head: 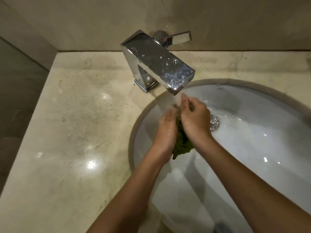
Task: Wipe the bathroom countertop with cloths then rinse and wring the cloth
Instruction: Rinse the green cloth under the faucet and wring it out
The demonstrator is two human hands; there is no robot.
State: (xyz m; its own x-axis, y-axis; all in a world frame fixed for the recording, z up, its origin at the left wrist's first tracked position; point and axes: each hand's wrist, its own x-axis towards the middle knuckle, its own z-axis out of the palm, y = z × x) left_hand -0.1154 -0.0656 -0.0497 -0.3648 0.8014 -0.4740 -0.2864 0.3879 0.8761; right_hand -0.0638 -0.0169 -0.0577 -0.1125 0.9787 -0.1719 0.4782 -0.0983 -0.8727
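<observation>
The cloth [182,143] is likely soft, limp and heavy with water, so it should fold and slip rather than resist. For wringing, each end of the bunched length looks the best place to hold. It is dark green, nubbly and crumpled into a rope, and its loose tail hangs below the palms. It sits over the sink [252,148] under water running from the tap [156,64], beside the bench [75,123]. The left hand [168,125] wraps its middle and the right hand [195,118] grips the top, both with curled fingers.
</observation>
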